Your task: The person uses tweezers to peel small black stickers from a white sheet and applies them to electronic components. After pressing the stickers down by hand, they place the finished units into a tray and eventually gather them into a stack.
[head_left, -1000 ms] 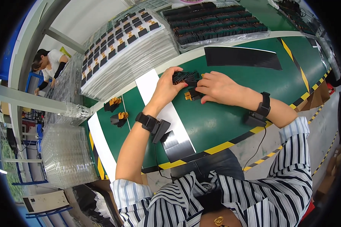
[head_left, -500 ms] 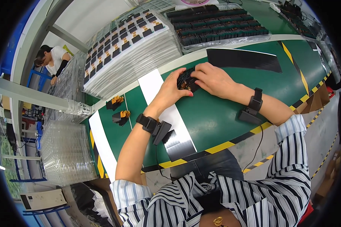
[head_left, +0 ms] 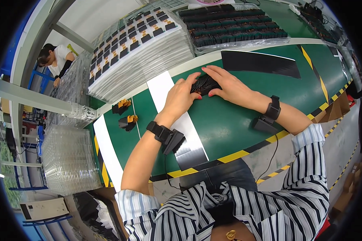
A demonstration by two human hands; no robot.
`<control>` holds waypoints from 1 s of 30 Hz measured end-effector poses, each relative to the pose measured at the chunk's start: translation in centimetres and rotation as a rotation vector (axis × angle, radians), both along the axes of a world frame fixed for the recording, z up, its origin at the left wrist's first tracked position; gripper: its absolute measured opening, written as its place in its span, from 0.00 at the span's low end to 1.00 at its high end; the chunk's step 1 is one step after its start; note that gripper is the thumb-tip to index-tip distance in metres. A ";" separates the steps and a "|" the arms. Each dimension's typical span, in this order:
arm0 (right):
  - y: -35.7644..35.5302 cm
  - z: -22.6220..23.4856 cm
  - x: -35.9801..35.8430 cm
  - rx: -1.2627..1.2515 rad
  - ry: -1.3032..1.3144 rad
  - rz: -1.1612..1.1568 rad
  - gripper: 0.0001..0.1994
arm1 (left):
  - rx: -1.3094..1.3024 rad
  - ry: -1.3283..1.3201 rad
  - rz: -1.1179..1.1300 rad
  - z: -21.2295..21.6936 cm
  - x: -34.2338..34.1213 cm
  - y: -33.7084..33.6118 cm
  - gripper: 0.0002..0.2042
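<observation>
Cupping black pieces (head_left: 205,84), left hand (head_left: 179,98) and right hand (head_left: 234,90) curve inward.

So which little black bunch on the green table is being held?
The rightmost bunch, between the left hand and right hand. The upper-left bunch and lower-left bunch lie untouched, orange parts showing.

Two small piles (head_left: 127,124) lie on the table (head_left: 237,124), left of the bundle (head_left: 206,85).

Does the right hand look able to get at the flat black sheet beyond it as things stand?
Probably yes: nothing visible stands between the right hand and the black sheet, though the hand would likely first need to leave the black bundle.
</observation>
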State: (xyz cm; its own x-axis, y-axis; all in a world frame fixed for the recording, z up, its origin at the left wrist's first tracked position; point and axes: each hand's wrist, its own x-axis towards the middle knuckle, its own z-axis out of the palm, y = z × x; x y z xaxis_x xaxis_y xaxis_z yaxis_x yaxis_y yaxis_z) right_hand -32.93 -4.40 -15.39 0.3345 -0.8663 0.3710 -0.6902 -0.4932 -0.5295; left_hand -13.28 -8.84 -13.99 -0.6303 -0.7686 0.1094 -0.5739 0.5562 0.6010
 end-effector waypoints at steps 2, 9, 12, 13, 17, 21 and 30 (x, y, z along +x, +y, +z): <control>0.0 0.0 0.0 0.038 -0.028 0.021 0.34 | -0.019 -0.012 0.004 0.1 0.0 0.0 0.32; -0.7 0.4 -0.1 0.078 0.011 0.049 0.26 | 0.024 0.076 0.003 0.0 1.3 -0.4 0.25; -0.8 0.2 0.0 0.075 -0.014 0.049 0.23 | 0.039 0.056 0.059 0.3 2.2 -0.8 0.20; -0.8 0.2 0.0 0.074 -0.026 0.047 0.21 | 0.079 0.051 0.094 0.5 2.4 -0.9 0.18; -0.8 0.2 0.1 0.078 -0.018 0.048 0.18 | 0.161 0.041 0.181 1.1 3.0 -0.9 0.14; -1.0 0.5 0.4 0.135 0.010 0.042 0.19 | 0.168 0.089 0.202 0.9 3.0 -0.6 0.13; -1.2 1.0 0.8 0.145 0.075 0.043 0.18 | 0.087 0.215 0.244 0.7 3.9 -1.2 0.11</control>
State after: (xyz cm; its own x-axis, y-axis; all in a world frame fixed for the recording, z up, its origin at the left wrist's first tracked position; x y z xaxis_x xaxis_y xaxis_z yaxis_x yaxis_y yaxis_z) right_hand -32.09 -5.62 -14.35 0.3941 -0.8933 0.2159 -0.7107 -0.4452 -0.5447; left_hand -9.36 -10.00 -13.27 -0.3962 -0.9063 0.1471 -0.5389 0.3592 0.7620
